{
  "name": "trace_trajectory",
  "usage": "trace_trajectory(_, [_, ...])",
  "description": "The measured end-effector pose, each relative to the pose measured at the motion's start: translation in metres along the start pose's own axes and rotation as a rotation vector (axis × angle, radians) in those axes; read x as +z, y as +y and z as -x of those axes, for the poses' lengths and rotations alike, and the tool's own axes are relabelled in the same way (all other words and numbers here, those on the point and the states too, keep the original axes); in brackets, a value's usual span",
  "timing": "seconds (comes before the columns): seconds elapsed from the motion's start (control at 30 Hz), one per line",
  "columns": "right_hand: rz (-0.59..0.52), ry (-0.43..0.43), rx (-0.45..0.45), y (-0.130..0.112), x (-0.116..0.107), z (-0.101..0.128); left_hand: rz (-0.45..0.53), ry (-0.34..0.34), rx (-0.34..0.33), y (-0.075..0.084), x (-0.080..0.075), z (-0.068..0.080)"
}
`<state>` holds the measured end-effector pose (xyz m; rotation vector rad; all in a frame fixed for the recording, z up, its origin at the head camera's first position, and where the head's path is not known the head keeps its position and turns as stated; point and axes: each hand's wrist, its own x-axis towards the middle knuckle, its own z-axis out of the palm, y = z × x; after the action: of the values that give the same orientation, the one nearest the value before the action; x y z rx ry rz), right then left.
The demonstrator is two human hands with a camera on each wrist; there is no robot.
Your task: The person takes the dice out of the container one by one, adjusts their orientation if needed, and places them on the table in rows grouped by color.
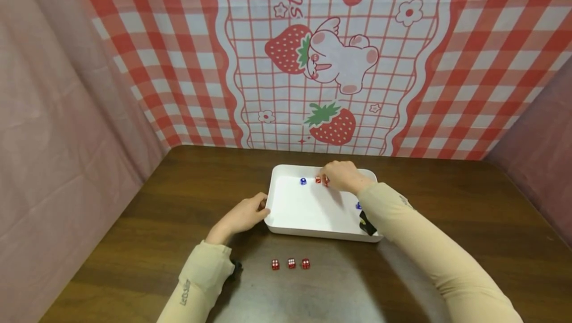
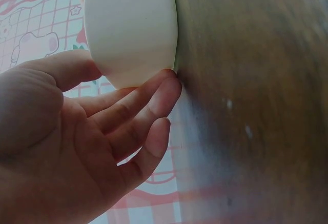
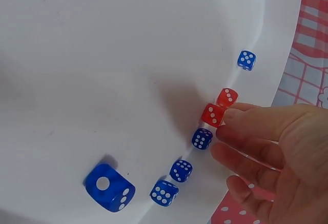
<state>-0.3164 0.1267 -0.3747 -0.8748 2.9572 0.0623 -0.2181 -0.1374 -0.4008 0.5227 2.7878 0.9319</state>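
Note:
A white tray [image 1: 308, 208] sits mid-table. My right hand [image 1: 341, 176] reaches to its far side, and in the right wrist view the index fingertip [image 3: 233, 115] touches a red die [image 3: 212, 115] lying on the tray floor [image 3: 102, 55]. A second red die [image 3: 226, 97] sits just behind it. Several small blue dice [image 3: 202, 138] and one large blue die [image 3: 108, 187] lie nearby. My left hand [image 1: 261, 206] rests against the tray's near left corner [image 2: 130, 29], thumb on one side and straight fingers [image 2: 164, 93] on the other.
Three red dice [image 1: 291, 263] stand in a row on the brown table [image 1: 447, 213] in front of the tray. A lone blue die [image 1: 303, 181] lies at the tray's far side. Cloth walls close off the left, back and right.

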Motion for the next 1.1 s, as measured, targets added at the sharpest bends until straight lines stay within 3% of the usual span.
trace_trajectory(0.37, [0.005, 0.018, 0.023, 0.0001, -0.0016, -0.0002, 0.010, 0.001, -0.002, 0.0012, -0.0015, 0.0001])
trace_trajectory(1.1, [-0.016, -0.051, 0.063, -0.0041, -0.0043, 0.0020, 0.005, 0.009, -0.006, 0.0009, -0.0007, -0.0005])
